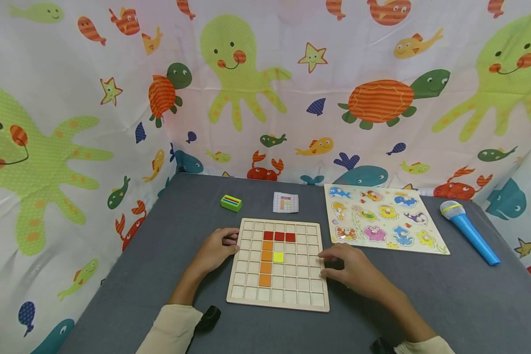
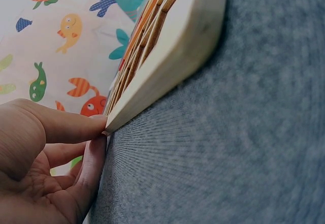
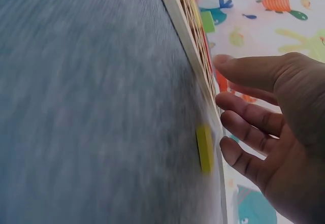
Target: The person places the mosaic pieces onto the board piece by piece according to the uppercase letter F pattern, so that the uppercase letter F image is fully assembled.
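A square wooden grid board (image 1: pixel 250 294) lies on the grey table, with red tiles (image 1: pixel 280 237), a column of orange tiles (image 1: pixel 265 268) and a yellow tile (image 1: pixel 278 257) in its cells. At its left edge my left hand (image 1: pixel 216 250) pinches the rim with thumb and fingers, seen closely in the left wrist view. My right hand (image 1: pixel 351 270) is beside the right edge, fingers loosely bent and holding nothing. Below those fingertips in the right wrist view is a blurred yellow block (image 3: pixel 204 148); the hand hides it in the head view.
Behind the board are a small green block with coloured stripes (image 1: pixel 231 203) and a pattern card (image 1: pixel 285 202). A sea-animal puzzle board (image 1: pixel 358 211) and a blue toy microphone (image 1: pixel 471 233) lie to the right. Printed cloth (image 1: pixel 287 162) surrounds the table.
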A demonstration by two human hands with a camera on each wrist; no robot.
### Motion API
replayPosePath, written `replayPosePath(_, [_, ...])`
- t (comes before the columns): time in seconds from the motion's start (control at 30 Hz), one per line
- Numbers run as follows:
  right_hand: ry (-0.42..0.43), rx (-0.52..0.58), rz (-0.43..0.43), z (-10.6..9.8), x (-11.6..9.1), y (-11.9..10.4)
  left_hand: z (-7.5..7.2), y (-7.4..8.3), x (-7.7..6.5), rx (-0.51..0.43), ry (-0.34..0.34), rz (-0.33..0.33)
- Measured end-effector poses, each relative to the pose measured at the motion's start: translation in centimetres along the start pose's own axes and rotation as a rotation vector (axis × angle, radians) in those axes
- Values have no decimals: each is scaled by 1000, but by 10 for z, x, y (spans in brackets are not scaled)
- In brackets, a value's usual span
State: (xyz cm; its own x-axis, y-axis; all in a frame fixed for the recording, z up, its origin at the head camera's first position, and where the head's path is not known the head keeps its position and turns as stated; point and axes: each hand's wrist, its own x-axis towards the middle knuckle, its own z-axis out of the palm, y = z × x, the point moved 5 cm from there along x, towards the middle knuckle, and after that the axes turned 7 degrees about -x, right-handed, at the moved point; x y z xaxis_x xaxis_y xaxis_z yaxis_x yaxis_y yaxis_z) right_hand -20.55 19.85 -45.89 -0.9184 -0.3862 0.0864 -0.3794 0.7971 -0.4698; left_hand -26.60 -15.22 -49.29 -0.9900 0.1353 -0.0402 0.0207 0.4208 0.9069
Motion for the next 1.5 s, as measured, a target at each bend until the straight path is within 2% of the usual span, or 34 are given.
replayPosePath(0.4, [13,6,12,-16,-29,23,0,1,0,9,7,-10])
replayPosePath(0.8, [-28,-7,17,-20,-42,32,-1,3,-1,8,1,-8])
replayPosePath(1.1, [-93,-57,79,-19,-47,38,0,2,0,13,9,-14])
replayPosePath(1.33, [-86,-69,-6,-19,-48,36,-1,2,-1,12,5,-3])
replayPosePath(1.5, [-90,-81,-33,-18,-49,35,0,2,-1,12,4,-3])
